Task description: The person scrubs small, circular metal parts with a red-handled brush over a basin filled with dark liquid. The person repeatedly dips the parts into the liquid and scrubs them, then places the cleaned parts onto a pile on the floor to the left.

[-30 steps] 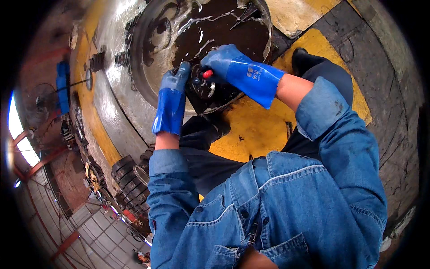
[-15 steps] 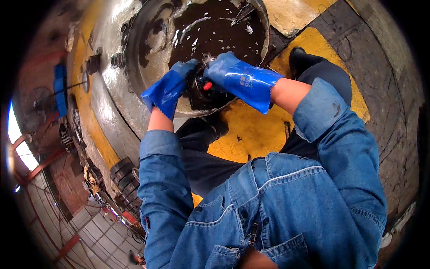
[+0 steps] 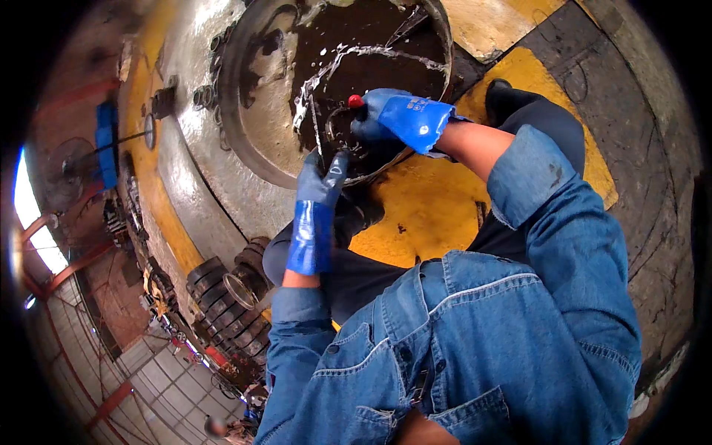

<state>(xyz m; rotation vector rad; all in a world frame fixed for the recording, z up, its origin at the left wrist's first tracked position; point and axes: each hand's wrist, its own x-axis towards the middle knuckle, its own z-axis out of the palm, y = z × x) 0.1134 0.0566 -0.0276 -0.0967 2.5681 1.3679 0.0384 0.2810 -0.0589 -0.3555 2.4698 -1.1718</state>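
Right blue-gloved grip (image 3: 377, 116) curled round red-tipped dark handle (image 3: 356, 101), tip poking out at 10–11 o'clock, over round grey metal basin (image 3: 256, 152); long axis mostly hidden. Left blue-gloved grip (image 3: 323, 172) farther, 7 o'clock of handle; its hold: can't tell.

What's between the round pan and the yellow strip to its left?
A shiny grey surface, with dark rings beside the pan and a dark ribbed part nearer the yellow strip; head view.
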